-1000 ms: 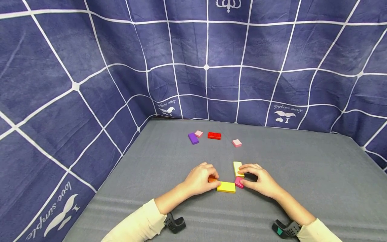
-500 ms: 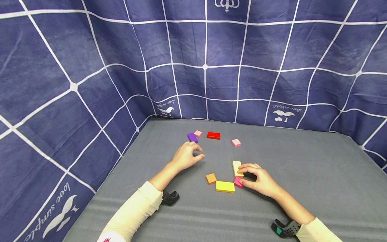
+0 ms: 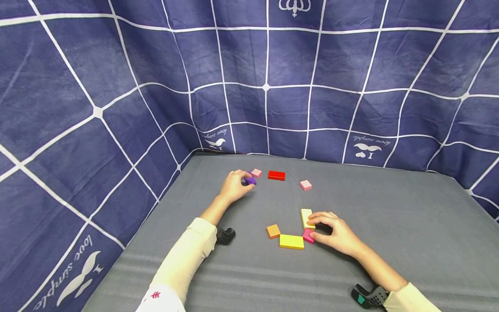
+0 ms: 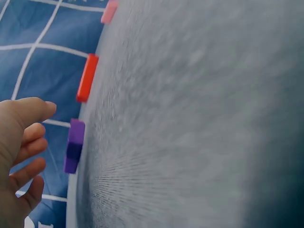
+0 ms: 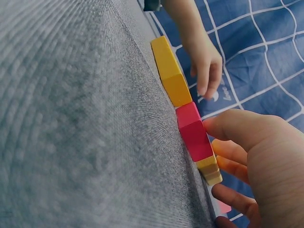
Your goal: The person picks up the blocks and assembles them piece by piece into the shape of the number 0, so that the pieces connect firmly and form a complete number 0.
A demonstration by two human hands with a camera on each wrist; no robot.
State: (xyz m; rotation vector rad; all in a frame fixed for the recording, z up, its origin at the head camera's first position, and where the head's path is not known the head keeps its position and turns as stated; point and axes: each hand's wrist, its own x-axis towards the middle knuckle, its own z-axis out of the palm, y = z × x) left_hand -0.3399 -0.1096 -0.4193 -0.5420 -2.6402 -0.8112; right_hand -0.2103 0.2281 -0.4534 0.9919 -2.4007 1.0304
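Note:
My left hand (image 3: 234,187) hovers by a purple block (image 3: 250,180), fingers spread about it; in the left wrist view a gap separates the fingers from the purple block (image 4: 74,146). My right hand (image 3: 336,233) rests its thumb on a magenta block (image 3: 308,235), while its fingertips touch a pale yellow block (image 3: 306,216) just behind. Seen from the right wrist, the thumb tip meets the edge of the magenta block (image 5: 194,132). A yellow block (image 3: 291,242) butts against the magenta one on its left, and an orange square block (image 3: 273,231) lies at its far-left corner.
Farther back on the grey tabletop (image 3: 374,208) lie a red block (image 3: 277,175), a pink square block (image 3: 306,185) and another pink square (image 3: 256,173) next to the purple block. A blue cloth with white lines (image 3: 241,65) hangs behind and along the left.
My left hand has left the orange block and moved forward and left to the purple block. The right hand stays at the magenta and pale yellow blocks.

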